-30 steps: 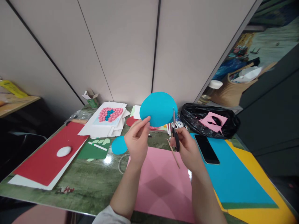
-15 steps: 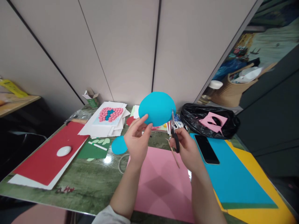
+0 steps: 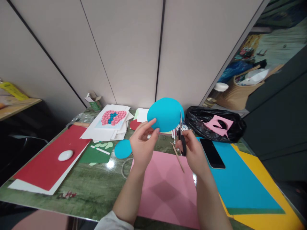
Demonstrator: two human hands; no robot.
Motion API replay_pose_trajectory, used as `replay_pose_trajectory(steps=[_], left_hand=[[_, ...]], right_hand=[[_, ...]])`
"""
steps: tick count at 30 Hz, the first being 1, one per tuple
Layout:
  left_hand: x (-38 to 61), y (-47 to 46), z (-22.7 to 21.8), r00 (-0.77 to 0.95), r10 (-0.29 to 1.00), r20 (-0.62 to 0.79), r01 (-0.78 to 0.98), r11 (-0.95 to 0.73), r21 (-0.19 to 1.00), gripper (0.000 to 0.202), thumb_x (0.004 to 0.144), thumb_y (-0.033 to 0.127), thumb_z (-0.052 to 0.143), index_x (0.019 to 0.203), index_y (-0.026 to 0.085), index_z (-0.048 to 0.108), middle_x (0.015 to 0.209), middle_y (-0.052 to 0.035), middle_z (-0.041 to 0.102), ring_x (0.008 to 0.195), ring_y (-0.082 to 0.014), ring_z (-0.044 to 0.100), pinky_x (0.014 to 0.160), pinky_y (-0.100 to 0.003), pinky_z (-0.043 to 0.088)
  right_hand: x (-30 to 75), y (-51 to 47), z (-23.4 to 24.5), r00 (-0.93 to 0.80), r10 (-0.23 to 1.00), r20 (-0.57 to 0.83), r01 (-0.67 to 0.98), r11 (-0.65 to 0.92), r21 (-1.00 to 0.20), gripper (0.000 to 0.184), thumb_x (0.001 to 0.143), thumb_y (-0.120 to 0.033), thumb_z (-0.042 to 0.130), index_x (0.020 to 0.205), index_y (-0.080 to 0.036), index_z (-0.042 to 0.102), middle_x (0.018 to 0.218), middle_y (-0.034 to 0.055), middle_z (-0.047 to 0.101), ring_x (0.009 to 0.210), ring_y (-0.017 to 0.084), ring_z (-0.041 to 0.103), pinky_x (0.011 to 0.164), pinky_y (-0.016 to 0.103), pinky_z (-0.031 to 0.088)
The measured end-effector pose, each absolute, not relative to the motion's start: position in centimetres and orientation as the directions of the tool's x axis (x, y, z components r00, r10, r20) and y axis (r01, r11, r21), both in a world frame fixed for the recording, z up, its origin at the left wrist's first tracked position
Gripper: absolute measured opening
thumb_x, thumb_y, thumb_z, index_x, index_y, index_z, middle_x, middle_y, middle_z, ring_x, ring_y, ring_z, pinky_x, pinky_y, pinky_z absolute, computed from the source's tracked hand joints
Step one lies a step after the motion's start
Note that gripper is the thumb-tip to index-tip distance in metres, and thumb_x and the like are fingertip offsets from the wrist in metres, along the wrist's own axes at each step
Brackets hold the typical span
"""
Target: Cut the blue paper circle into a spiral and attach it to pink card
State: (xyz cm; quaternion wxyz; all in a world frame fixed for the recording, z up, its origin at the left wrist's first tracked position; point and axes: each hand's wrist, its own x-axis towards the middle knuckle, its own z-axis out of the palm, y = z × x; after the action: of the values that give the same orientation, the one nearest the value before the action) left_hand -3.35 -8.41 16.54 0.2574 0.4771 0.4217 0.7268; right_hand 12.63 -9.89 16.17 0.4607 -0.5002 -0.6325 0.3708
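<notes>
My left hand [image 3: 144,143] pinches the lower left edge of a rounded blue paper cutout [image 3: 165,114], held up above the table. In my right hand [image 3: 190,147] are black-handled scissors [image 3: 181,140], their blades pointing up at the cutout's right edge. Whether the blades are parted is hard to make out. Beneath both hands lies a pink paper sheet [image 3: 168,188] with a thin wooden stick [image 3: 178,158] on it. A smaller blue paper round [image 3: 123,149] rests left of my left hand, near a roll of tape [image 3: 126,167].
Left on the green table are red paper [image 3: 50,159] with a white oval object [image 3: 65,155], green paper [image 3: 96,155], and a picture of pink and blue balls [image 3: 113,117]. At right are a phone [image 3: 212,153], blue paper [image 3: 242,182], yellow paper [image 3: 287,204] and a black plastic bag [image 3: 195,118].
The blue cutout and my left hand have shifted slightly right, the cutout also a little lower. The scissors in my right hand have moved slightly right, staying at the cutout's right edge.
</notes>
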Motion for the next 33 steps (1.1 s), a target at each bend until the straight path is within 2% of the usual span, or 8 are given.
replay_pose_trajectory(steps=[9,20,33], left_hand=[[-3.28,-8.59,16.92,-0.418,0.801,0.429,0.000,-0.472,0.882,0.022,0.074,0.020,0.071,0.095,0.025,0.075,0.093,-0.0034,0.071,0.077,-0.0131,0.065,0.067,-0.024,0.056],[-3.25,-8.40,16.43,-0.469,0.747,0.471,0.030,-0.519,0.854,0.023,0.076,0.022,0.071,0.098,0.027,0.074,0.090,-0.0019,0.071,0.073,-0.0113,0.063,0.065,-0.023,0.054],[-3.26,-8.40,16.50,-0.470,0.741,0.479,0.043,-0.523,0.851,0.030,0.075,0.020,0.071,0.104,0.025,0.072,0.102,-0.0049,0.071,0.077,-0.0129,0.066,0.067,-0.025,0.057]], right_hand=[[12.75,-9.87,16.06,-0.088,0.974,0.207,0.293,0.224,-0.930,0.016,0.087,-0.035,0.054,0.085,-0.023,0.044,0.065,-0.0047,0.052,0.056,0.011,0.040,0.054,0.025,0.031],[12.79,-9.73,15.61,-0.096,0.982,0.160,0.245,0.179,-0.953,0.011,0.085,-0.031,0.054,0.088,-0.023,0.046,0.068,-0.0031,0.055,0.058,0.012,0.044,0.054,0.025,0.032],[12.70,-9.81,15.80,-0.096,0.982,0.163,0.258,0.182,-0.949,0.009,0.085,-0.028,0.052,0.086,-0.023,0.045,0.068,-0.0031,0.053,0.060,0.013,0.044,0.055,0.025,0.033]])
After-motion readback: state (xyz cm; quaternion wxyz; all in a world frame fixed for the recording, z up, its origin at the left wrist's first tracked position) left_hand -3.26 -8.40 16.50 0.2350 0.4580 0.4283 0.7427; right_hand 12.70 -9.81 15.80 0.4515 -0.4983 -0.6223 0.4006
